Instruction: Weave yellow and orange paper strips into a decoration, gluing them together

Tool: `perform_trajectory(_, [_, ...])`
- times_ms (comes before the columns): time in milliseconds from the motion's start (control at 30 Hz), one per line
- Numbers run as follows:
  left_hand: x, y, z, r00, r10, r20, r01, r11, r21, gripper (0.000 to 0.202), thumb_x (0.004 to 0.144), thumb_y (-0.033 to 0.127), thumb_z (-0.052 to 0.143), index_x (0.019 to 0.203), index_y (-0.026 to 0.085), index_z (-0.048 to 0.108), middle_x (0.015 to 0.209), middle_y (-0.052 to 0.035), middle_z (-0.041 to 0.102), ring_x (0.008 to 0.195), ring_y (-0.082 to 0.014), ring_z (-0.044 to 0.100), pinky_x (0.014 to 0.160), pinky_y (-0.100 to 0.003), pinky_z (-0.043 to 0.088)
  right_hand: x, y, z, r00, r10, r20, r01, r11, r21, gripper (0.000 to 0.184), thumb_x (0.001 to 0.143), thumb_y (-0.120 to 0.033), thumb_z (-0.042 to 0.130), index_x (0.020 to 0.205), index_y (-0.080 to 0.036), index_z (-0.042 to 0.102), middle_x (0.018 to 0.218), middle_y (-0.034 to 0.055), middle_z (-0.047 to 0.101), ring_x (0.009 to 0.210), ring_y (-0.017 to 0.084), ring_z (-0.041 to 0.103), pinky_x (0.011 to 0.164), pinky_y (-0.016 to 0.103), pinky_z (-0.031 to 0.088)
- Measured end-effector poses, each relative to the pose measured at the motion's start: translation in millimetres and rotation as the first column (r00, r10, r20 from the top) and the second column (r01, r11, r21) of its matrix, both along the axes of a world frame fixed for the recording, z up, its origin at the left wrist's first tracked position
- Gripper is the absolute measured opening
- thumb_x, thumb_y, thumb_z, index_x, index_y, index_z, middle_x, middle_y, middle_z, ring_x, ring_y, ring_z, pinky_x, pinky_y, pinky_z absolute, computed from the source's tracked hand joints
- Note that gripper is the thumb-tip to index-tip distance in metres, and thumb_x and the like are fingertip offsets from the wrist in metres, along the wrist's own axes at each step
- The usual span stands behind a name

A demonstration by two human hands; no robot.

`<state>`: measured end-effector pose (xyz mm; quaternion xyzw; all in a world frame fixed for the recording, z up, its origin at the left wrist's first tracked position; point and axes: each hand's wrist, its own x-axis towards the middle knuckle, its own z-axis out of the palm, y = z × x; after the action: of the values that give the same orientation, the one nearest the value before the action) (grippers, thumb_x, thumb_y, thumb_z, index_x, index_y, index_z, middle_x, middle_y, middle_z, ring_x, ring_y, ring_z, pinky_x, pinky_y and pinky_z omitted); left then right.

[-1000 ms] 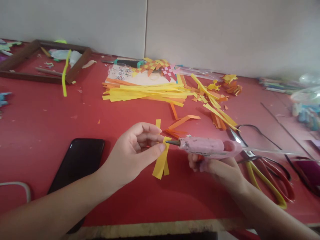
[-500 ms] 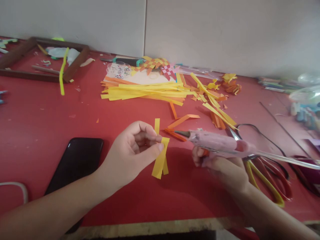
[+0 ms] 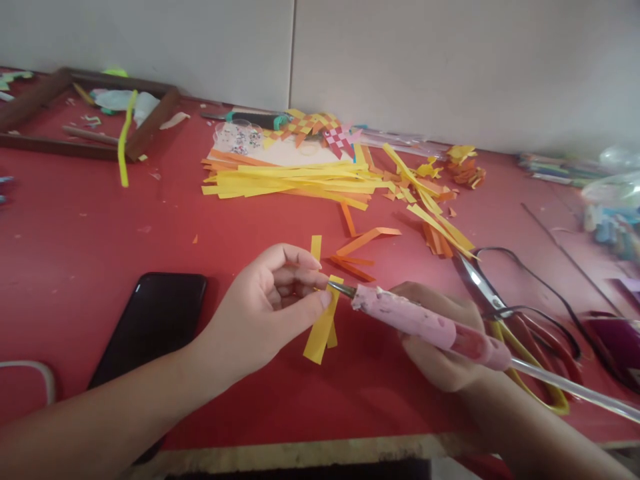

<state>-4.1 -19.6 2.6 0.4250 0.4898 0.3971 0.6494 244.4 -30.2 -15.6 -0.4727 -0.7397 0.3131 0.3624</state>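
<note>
My left hand [image 3: 265, 310] pinches yellow paper strips [image 3: 323, 327] between thumb and fingers, just above the red table [image 3: 75, 227]. One strip end sticks up behind my fingers and the others hang down. My right hand [image 3: 440, 340] grips a pink hot glue gun [image 3: 425, 323]. Its metal nozzle touches the strips right at my left thumb tip. A clear glue stick trails out of the gun's back toward the lower right.
A black phone [image 3: 153, 320] lies left of my left arm. Large scissors [image 3: 515, 320] with red and yellow handles rest behind my right hand. A heap of yellow and orange strips [image 3: 320, 180] and a woven paper piece [image 3: 320, 130] lie farther back. A wooden frame [image 3: 80, 113] sits at far left.
The glue gun pulled away to the right, then came back, and its nozzle now touches the strips at my left thumb. My left hand has barely moved.
</note>
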Motion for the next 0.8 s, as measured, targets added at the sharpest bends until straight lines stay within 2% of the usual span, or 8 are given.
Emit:
perform_trajectory(133, [1,0,-1.0,1.0,0.003,0.021,-0.003,1.0,-0.01,0.023,0.077,0.023,0.076,0.089,0.022,0.056,0.086,0.0018,0.07,0.076,-0.01,0.066,0.068,-0.019,0.053,-3,0,3.1,0.98,0.071,0.184,-0.105,0.979,0.177,0.022,0.071,-0.016,0.054,0.09,-0.025,0.06,0.069,0.0026,0.065,0.048,0.015,0.056,0.042,0.029,0.041])
perform_trajectory(333, [0,-1,-4.3,0.999,-0.009,0.036,0.011,0.999,-0.041,0.025,0.077,0.026,0.077,0.09,0.023,0.056,0.085,0.0022,0.071,0.074,-0.0103,0.066,0.067,-0.02,0.053,2,-4,1.5,0.942,-0.046,0.333,-0.092,0.918,0.386,0.015,0.08,-0.018,0.052,0.092,-0.024,0.057,0.069,0.003,0.063,0.054,0.017,0.056,0.05,0.031,0.041])
perform_trajectory(533, [-3,-2,-5.6,1.0,-0.014,-0.002,0.014,0.999,-0.038,0.025,0.078,0.027,0.077,0.092,0.024,0.057,0.089,0.0016,0.072,0.075,-0.0099,0.067,0.068,-0.019,0.052,6,-5,4.4,0.928,-0.036,0.371,-0.133,0.898,0.42,0.017,0.083,-0.01,0.054,0.093,-0.023,0.057,0.073,0.0054,0.064,0.064,0.021,0.063,0.057,0.033,0.046])
perform_trajectory(700, [-3,-2,-3.9,1.0,-0.005,-0.013,0.005,0.999,-0.038,0.028,0.076,0.026,0.078,0.094,0.024,0.056,0.086,0.0013,0.073,0.076,-0.0115,0.068,0.068,-0.02,0.053,3,-11,17.1,0.922,-0.039,0.386,-0.1,0.938,0.333,0.013,0.087,-0.016,0.05,0.092,-0.024,0.059,0.076,0.0076,0.067,0.066,0.023,0.063,0.059,0.036,0.048])
perform_trajectory(800, [-3,-2,-3.2,1.0,-0.002,-0.025,0.001,0.999,-0.04,0.029,0.075,0.026,0.079,0.094,0.023,0.056,0.086,0.0003,0.073,0.075,-0.0128,0.069,0.068,-0.022,0.055,2,-12,18.4,0.911,-0.058,0.409,-0.074,0.951,0.3,0.011,0.088,-0.018,0.051,0.091,-0.025,0.059,0.077,0.0082,0.067,0.066,0.024,0.063,0.06,0.037,0.049])
